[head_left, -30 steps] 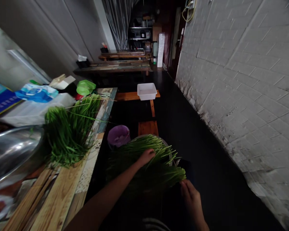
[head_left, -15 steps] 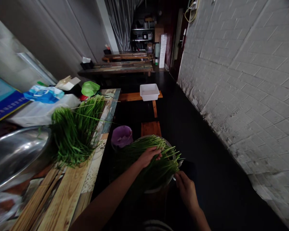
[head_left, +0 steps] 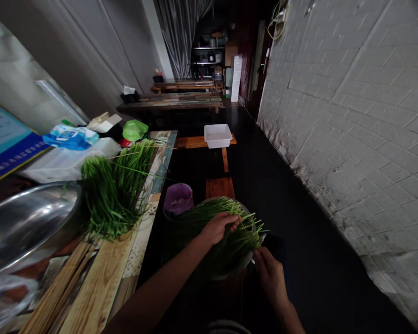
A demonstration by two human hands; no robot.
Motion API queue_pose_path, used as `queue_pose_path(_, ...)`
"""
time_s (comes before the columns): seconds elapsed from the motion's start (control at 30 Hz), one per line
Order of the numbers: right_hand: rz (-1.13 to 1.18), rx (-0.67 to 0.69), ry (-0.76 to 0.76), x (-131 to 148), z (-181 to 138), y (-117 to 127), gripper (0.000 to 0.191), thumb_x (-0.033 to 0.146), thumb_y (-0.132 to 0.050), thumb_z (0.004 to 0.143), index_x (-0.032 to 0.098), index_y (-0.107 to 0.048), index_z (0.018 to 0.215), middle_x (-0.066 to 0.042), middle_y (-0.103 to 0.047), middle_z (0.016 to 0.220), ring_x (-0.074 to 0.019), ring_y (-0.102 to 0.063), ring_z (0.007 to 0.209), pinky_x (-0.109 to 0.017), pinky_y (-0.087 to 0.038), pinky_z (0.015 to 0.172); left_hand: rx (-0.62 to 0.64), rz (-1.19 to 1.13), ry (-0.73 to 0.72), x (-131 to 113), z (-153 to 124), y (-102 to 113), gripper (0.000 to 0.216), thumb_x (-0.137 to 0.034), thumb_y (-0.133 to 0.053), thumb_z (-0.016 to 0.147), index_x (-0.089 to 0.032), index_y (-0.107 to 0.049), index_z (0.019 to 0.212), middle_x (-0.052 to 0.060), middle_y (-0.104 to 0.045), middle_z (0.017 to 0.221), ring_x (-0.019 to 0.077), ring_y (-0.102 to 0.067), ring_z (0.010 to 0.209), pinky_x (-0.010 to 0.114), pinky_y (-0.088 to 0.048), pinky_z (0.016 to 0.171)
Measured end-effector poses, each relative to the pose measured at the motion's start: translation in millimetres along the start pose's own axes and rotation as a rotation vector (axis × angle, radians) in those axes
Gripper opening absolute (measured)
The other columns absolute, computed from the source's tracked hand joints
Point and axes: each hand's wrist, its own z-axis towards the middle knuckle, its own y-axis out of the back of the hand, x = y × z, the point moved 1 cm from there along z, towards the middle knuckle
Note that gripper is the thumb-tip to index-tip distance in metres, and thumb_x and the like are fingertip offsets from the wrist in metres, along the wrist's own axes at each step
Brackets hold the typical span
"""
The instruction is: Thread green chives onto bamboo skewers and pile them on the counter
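A heap of long green chives (head_left: pixel 226 241) lies in a metal basin (head_left: pixel 251 258) low in front of me. My left hand (head_left: pixel 218 227) rests on top of the heap with its fingers curled into the stalks. My right hand (head_left: pixel 270 276) is at the basin's near right rim, fingers closed at the ends of the chives; what they pinch is hidden. A second big bunch of chives (head_left: pixel 116 190) lies on the wooden table (head_left: pixel 101 283) to my left.
A large steel bowl (head_left: pixel 24 222) sits on the table's left. A purple bucket (head_left: pixel 178 199) stands beyond the basin, then a wooden stool (head_left: pixel 220 186) and a bench with a white tub (head_left: pixel 217 135). A white brick wall (head_left: pixel 351 116) runs along the right.
My left hand slid slightly forward over the chives and curled its fingers. My right hand moved in from the loose chive tips to the basin rim. The view shifted a little right.
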Motion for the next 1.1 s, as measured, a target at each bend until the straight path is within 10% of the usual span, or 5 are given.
queue_pose_path(0.77, 0.079, -0.073, -0.060, 6, -3, -5, 0.029, 0.039, -0.044, 0.090, 0.017, -0.059, 0.079, 0.002, -0.051, 0.059, -0.0098, -0.044, 0.050, -0.018, -0.035, 0.046, -0.062, 0.307, -0.247, 5, -1, 0, 0.034, -0.041, -0.068, 0.070, -0.014, -0.072, 0.089, 0.004, -0.063, 0.078, 0.0144, -0.051, 0.071, 0.028, -0.037, 0.070)
queue_pose_path(1.1, 0.076, -0.038, -0.009, 11, -2, -2, 0.027, 0.035, -0.043, 0.091, 0.018, -0.058, 0.076, 0.003, -0.049, 0.057, -0.0102, -0.046, 0.051, -0.017, -0.037, 0.047, 0.027, 0.092, -0.080, -5, -1, -2, 0.033, -0.039, -0.074, 0.064, -0.010, -0.069, 0.080, 0.004, -0.059, 0.073, 0.0100, -0.048, 0.063, 0.025, -0.032, 0.059)
